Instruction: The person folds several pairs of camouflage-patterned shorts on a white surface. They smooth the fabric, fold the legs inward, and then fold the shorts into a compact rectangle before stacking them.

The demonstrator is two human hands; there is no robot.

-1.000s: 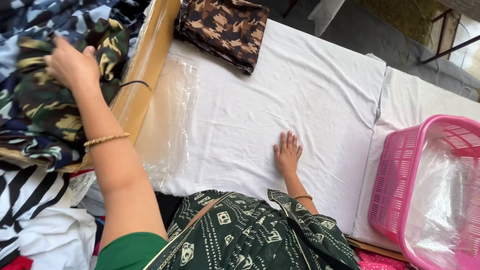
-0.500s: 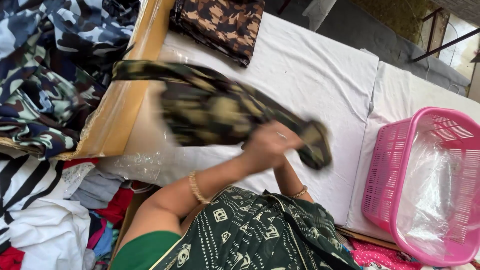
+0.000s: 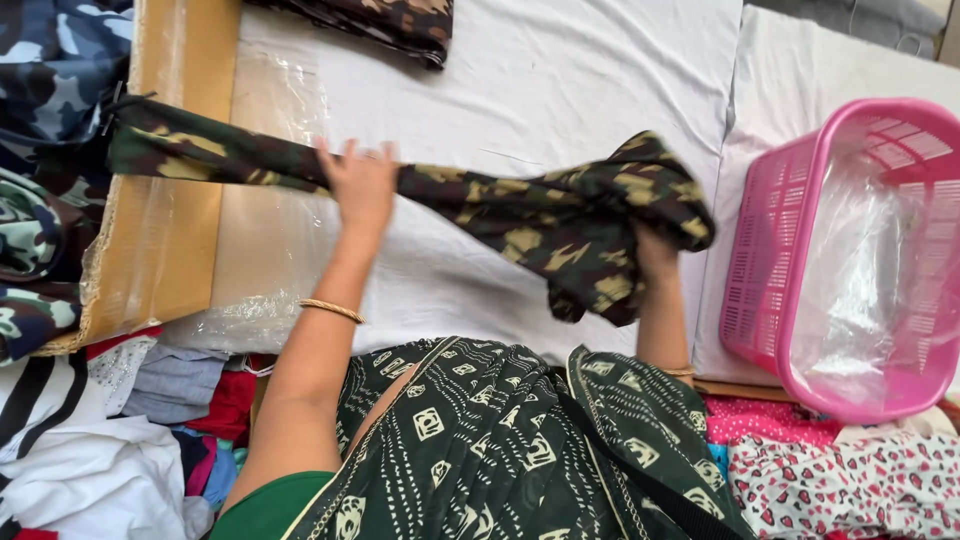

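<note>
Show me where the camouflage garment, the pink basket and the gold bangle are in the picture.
camouflage garment (image 3: 560, 225), head view, on the bunched cloth near the right hand.
pink basket (image 3: 765, 240), head view, on its slotted left wall.
gold bangle (image 3: 332, 310), head view, on the band around the left wrist.

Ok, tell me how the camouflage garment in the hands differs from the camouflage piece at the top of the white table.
The held camouflage garment is stretched out lengthwise and bunched between the left hand and right hand; the folded camouflage piece lies flat at the far edge of the white table, touched by neither hand. The held one shows whole, while the folded one is cut off by the picture's edge. Both share a green, brown and tan camouflage print.
</note>
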